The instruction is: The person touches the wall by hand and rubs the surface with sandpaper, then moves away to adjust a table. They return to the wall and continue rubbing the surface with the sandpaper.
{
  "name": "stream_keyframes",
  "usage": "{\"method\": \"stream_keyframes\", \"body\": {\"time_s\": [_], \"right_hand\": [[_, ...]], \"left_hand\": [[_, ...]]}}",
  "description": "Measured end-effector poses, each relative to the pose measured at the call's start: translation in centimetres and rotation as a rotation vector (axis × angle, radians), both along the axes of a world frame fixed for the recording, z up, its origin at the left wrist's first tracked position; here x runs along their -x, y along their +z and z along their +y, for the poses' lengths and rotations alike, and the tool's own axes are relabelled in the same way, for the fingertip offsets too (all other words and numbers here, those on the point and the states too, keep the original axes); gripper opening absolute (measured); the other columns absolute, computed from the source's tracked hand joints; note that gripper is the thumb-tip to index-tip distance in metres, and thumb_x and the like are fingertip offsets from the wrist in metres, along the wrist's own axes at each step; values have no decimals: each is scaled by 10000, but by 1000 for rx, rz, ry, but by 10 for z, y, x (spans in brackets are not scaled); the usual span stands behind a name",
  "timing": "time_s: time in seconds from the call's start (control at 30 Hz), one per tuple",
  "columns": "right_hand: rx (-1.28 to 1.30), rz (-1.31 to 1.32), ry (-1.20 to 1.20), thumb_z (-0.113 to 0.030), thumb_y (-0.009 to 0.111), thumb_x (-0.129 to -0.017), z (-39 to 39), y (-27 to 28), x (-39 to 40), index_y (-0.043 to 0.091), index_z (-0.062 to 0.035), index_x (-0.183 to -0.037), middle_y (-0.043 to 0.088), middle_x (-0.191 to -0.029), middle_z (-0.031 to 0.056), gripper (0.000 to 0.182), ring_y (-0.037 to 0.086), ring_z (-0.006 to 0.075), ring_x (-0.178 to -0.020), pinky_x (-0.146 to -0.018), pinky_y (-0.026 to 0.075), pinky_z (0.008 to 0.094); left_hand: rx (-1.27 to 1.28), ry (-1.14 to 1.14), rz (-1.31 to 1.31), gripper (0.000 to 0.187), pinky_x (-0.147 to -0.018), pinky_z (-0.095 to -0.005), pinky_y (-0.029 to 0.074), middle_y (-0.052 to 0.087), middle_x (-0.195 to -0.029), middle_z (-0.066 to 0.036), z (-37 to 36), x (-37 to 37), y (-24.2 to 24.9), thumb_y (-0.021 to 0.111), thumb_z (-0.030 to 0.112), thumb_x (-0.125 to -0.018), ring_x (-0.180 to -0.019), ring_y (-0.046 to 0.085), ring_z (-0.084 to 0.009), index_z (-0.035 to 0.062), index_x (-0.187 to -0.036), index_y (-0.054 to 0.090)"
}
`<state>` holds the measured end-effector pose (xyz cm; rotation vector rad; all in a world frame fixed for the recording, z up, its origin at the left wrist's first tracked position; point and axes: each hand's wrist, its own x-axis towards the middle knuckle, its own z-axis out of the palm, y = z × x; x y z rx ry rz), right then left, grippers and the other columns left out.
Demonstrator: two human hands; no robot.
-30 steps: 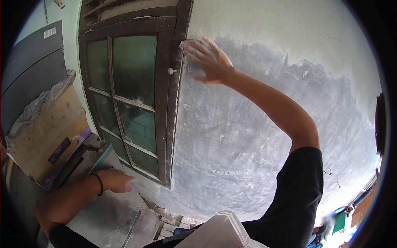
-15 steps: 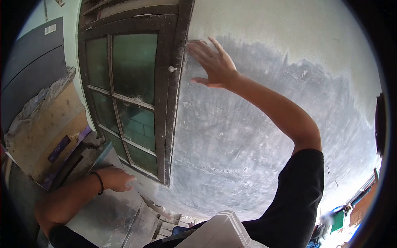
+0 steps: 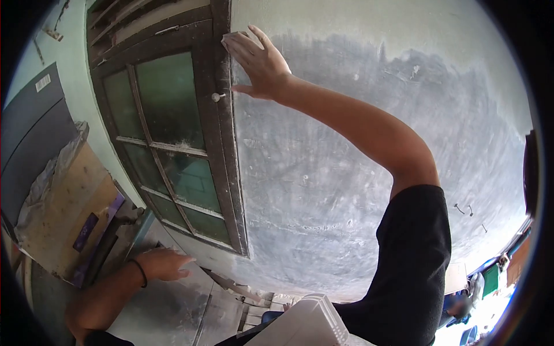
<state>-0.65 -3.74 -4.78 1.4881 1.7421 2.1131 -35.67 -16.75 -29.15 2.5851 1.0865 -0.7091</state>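
Observation:
My right hand (image 3: 259,63) lies stretched out against the grey-patched wall (image 3: 323,150), its fingertips at the dark wooden frame (image 3: 222,63) of a window. The thumb stands apart from the fingers, just beside a small white knob (image 3: 217,97). A thin pale edge shows at the fingertips; what it belongs to, I cannot make out. Low on the left, my left hand (image 3: 164,264), with a dark band at the wrist, is held above a grey surface (image 3: 167,308). Its fingers are loosely extended and nothing shows in them.
At the left, a stained brown board (image 3: 72,202) leans below dark grey panels (image 3: 32,132). Nails (image 3: 470,211) stick out of the wall on the right. A white object (image 3: 306,323) is close below the camera. A person (image 3: 459,308) is in the background at lower right.
The view has shifted somewhat. My right hand has moved left along the wall, from beside the frame's edge onto it. My left hand keeps nearly the same pose.

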Motion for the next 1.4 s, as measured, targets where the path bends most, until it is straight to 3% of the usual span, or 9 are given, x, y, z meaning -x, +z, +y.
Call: {"method": "stream_keyframes", "body": {"time_s": [0.13, 0.27, 0.43, 0.57, 0.73, 1.07, 1.13, 1.4], "right_hand": [[116, 9, -6, -787, 251, -956, -12, -8, -14, 184, -142, -1629, 194, -1688, -36, 935, 120, 140, -1559, -1286, -6, 476], [-4, 20, 28, -800, 300, -937, 1, 2, -1, 210, -172, -1626, 201, -1683, -61, 936, 128, 139, -1557, -1289, -14, 473], [114, 34, 30, -765, 318, -960, -16, -11, -16, 216, -155, -1623, 233, -1672, -44, 906, 197, 150, -1534, -1290, 17, 465], [1, 23, 78, -756, 353, -954, 2, -1, -7, 188, -156, -1629, 238, -1669, -37, 919, 202, 156, -1531, -1289, 29, 462], [86, 53, 86, -740, 381, -957, -8, -5, -16, 168, -161, -1633, 229, -1675, -36, 915, 193, 153, -1538, -1285, 27, 475], [50, -19, -57, -753, 233, -982, -11, 2, -18, 88, -195, -1644, 138, -1702, -68, 878, 104, 129, -1563, -1276, -54, 478], [29, 16, -121, -753, 238, -982, -11, 2, -15, 74, -197, -1645, 130, -1704, -68, 880, 95, 130, -1565, -1276, -50, 480], [83, -17, -62, -767, 269, -967, -4, 4, -15, 102, -205, -1641, 163, -1690, -79, 894, 125, 140, -1557, -1284, -34, 493]], "left_hand": [[14, 30, 8, 588, -1082, -485, 436, 633, -1326, -225, -7, 0, 7, 529, 463, -998, -1258, 579, -392, 88, -1450, 500], [7, -3, 8, 593, -1080, -481, 438, 636, -1317, -225, -4, 1, 3, 536, 465, -995, -1249, 585, -387, 85, -1449, 500], [27, 23, 5, 595, -1064, -488, 449, 663, -1259, -228, -7, 0, 6, 537, 477, -994, -1233, 597, -388, 84, -1439, 511], [61, 10, -21, 600, -1056, -488, 458, 657, -1271, -234, -2, -5, 6, 537, 484, -993, -1226, 600, -397, 79, -1435, 513], [64, 26, -21, 616, -1060, -482, 451, 606, -1321, -276, 1, 4, 4, 535, 516, -995, -1220, 588, -428, 101, -1448, 498], [138, 16, -16, 618, -1079, -481, 440, 626, -1316, -258, 5, -1, 8, 540, 481, -996, -1240, 585, -418, 67, -1451, 487], [72, -45, -129, 614, -1078, -482, 437, 627, -1316, -250, 5, 0, 5, 542, 476, -995, -1234, 588, -417, 68, -1451, 487], [67, 29, -67, 626, -1053, -493, 457, 622, -1304, -262, 0, 5, -2, 548, 517, -987, -1205, 596, -439, 112, -1461, 494]]}}
